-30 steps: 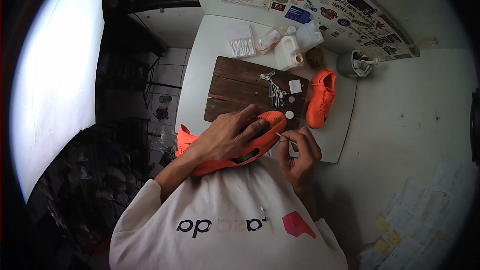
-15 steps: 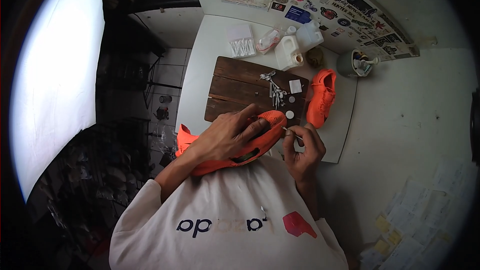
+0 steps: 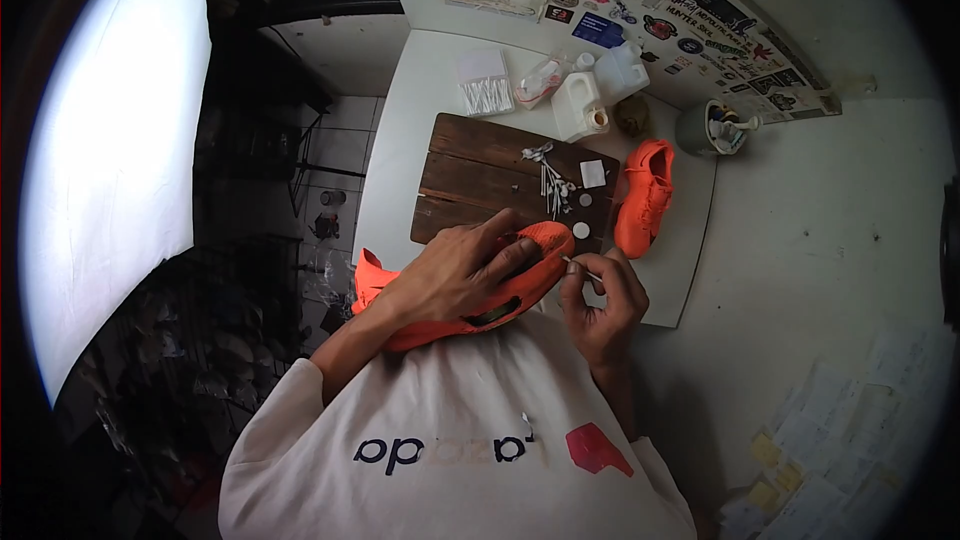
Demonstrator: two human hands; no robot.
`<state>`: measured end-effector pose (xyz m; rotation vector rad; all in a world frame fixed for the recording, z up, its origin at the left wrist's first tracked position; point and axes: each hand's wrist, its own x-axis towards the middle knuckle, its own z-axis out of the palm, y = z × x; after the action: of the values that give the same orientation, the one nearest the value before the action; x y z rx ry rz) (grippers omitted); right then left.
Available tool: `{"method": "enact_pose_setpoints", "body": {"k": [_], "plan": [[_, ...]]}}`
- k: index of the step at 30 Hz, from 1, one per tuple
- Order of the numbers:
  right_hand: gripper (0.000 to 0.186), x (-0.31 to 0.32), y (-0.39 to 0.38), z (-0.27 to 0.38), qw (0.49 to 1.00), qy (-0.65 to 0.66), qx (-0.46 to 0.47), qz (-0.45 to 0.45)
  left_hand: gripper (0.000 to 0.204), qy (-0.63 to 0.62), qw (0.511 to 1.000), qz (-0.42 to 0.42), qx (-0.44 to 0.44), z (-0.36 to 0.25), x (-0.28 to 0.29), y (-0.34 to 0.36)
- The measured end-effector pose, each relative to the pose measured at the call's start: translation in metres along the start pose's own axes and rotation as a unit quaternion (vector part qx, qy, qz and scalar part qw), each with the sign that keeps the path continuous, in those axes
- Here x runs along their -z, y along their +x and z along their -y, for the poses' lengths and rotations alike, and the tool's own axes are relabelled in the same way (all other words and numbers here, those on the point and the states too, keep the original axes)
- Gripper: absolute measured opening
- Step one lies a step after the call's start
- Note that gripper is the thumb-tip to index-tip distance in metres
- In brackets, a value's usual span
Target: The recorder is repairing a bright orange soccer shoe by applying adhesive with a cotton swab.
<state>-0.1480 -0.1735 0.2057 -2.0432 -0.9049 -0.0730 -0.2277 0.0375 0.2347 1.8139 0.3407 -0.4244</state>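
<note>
An orange shoe (image 3: 548, 280) lies on its side across my lap, its sole facing up and its toe pointing right. My left hand (image 3: 460, 265) wraps over the shoe's middle and grips it. In my right hand (image 3: 607, 298), thumb and finger pinch a thin white cotton swab (image 3: 594, 275), its tip against or very close to the edge of the sole near the toe. A dark opening shows in the shoe's near side. The second orange shoe (image 3: 645, 202) stands on the table to the right.
On the white table (image 3: 395, 155), a dark wooden board (image 3: 465, 175) bears several loose swabs (image 3: 553, 190), a white square (image 3: 593, 174) and small white discs. Behind are a swab pack (image 3: 487, 95), an open jug (image 3: 578, 108) and a translucent canister (image 3: 622, 70). A bucket (image 3: 700, 132) stands back right.
My right hand has shifted very slightly left along the sole's edge with the swab. My left hand and the shoe stay in place.
</note>
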Motion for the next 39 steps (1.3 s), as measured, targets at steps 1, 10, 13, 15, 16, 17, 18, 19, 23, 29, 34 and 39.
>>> {"method": "enact_pose_setpoints", "body": {"k": [1, 10, 13, 15, 16, 17, 18, 19, 23, 29, 34, 39], "plan": [[0.007, 0.000, 0.000, -0.002, 1.000, -0.002, -0.007, -0.010, 0.053, -0.001, 1.000, 0.001, 0.000, 0.000, -0.001, 0.000], [0.006, -0.001, 0.001, -0.003, 1.000, -0.018, -0.007, -0.011, 0.053, -0.006, 1.000, 0.005, 0.001, 0.003, -0.003, 0.000], [0.008, 0.003, -0.002, 0.008, 0.999, -0.022, 0.016, 0.026, 0.048, -0.010, 0.998, -0.026, -0.062, 0.008, -0.005, 0.001], [0.008, 0.005, -0.002, 0.005, 1.000, -0.005, 0.003, 0.023, 0.054, -0.001, 1.000, 0.009, -0.001, 0.004, -0.001, 0.001], [0.008, 0.007, -0.001, 0.004, 1.000, 0.011, -0.010, 0.020, 0.054, -0.001, 1.000, 0.009, -0.002, 0.003, -0.001, 0.000], [0.008, 0.009, -0.001, 0.003, 1.000, 0.011, -0.010, 0.021, 0.054, -0.001, 1.000, 0.008, 0.010, 0.001, -0.001, 0.000], [0.009, 0.011, 0.001, 0.002, 0.998, 0.053, -0.029, -0.019, 0.054, 0.000, 1.000, 0.005, 0.022, 0.000, 0.000, 0.000], [0.010, 0.014, 0.003, 0.000, 0.993, 0.096, -0.048, -0.059, 0.054, 0.000, 1.000, 0.004, 0.022, 0.000, 0.001, -0.001], [0.010, 0.021, -0.009, -0.021, 0.964, 0.222, -0.143, -0.035, 0.055, 0.007, 1.000, -0.001, 0.023, 0.003, 0.001, -0.002], [0.012, 0.013, -0.008, -0.012, 0.883, 0.432, -0.177, -0.052, 0.056, -0.001, 1.000, 0.000, 0.021, 0.003, -0.001, -0.002], [0.012, 0.005, -0.016, -0.014, 0.934, 0.332, -0.131, -0.019, 0.055, 0.002, 1.000, -0.012, 0.019, 0.004, -0.001, -0.003], [0.019, 0.006, -0.015, -0.005, 0.978, 0.192, -0.076, -0.005, 0.055, 0.008, 0.999, 0.001, 0.037, 0.002, 0.002, -0.001]]}}
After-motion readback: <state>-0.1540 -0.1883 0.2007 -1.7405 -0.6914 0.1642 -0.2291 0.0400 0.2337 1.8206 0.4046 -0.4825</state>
